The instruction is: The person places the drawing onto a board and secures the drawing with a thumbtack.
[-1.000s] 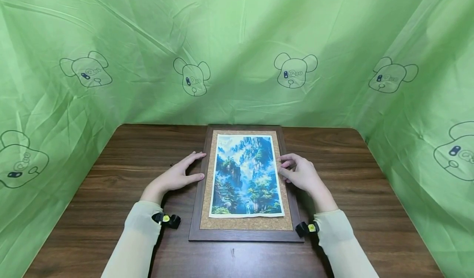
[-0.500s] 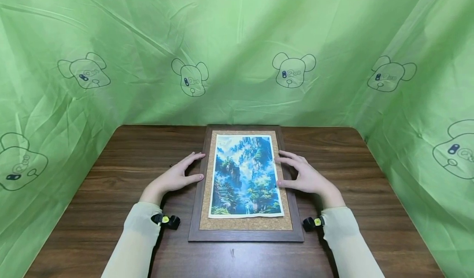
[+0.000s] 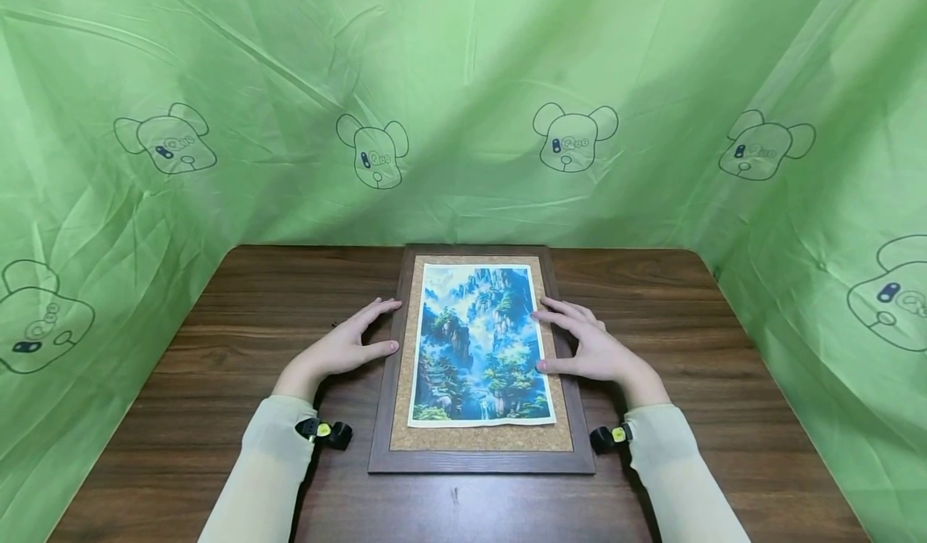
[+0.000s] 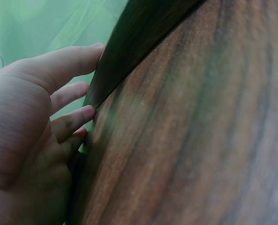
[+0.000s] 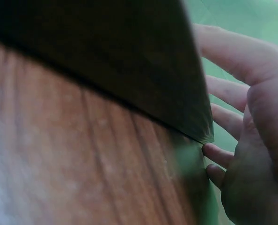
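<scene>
A dark wooden frame (image 3: 481,461) with a cork backing (image 3: 478,440) lies on the table in the head view. On the cork rests a sheet with a blue mountain landscape picture (image 3: 478,350), its lower edge slightly wavy. My left hand (image 3: 340,346) touches the frame's left side with fingertips and thumb, fingers spread. Reaching over the right side, my right hand (image 3: 597,348) has its fingertips and thumb at the picture's right edge, fingers extended. In the left wrist view the left hand (image 4: 40,108) meets the frame's side (image 4: 129,42); the right wrist view shows the right hand (image 5: 260,103) likewise.
The brown wood-grain table (image 3: 261,310) surrounds the frame. Green cloth (image 3: 463,84) printed with bear-head outlines hangs behind and on both sides. Each wrist wears a small black camera (image 3: 336,434) at the cuff.
My right hand's fingers have spread from a pinched pose beside the picture's right edge, then shifted slightly left onto that edge. The left hand, frame and picture stay in place.
</scene>
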Available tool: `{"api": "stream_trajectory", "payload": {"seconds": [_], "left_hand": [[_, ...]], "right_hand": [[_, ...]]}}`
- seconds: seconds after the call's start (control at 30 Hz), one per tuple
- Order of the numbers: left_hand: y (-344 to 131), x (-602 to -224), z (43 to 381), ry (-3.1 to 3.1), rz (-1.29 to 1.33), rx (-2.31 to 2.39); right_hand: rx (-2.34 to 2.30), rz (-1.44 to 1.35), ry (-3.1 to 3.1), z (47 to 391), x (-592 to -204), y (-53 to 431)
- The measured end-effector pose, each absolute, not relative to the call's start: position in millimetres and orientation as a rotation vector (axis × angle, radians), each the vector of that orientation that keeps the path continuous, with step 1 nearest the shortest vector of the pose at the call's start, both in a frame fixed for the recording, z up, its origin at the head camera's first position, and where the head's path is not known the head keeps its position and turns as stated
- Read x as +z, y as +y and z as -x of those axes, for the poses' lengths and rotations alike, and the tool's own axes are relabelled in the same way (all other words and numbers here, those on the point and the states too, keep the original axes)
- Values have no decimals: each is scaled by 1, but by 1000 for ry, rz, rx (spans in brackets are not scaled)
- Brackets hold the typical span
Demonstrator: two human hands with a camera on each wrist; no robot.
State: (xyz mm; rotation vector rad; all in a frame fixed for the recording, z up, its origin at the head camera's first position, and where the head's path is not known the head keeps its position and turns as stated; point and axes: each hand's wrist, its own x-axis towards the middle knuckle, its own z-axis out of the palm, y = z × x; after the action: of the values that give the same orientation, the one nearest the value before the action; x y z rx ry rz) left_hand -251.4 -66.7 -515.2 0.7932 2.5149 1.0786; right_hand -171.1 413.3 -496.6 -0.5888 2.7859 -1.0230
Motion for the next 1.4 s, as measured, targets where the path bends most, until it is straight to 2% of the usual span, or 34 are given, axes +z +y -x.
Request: {"api": "stream_trajectory", "payload": {"seconds": [0.93, 1.4], "left_hand": [[-65, -511, 250, 2520, -792, 1068], [-74, -490, 254, 2655, -775, 1262]], "right_hand": [[-976, 556, 2749, 173, -498, 412], [-977, 554, 2747, 173, -498, 412]]}}
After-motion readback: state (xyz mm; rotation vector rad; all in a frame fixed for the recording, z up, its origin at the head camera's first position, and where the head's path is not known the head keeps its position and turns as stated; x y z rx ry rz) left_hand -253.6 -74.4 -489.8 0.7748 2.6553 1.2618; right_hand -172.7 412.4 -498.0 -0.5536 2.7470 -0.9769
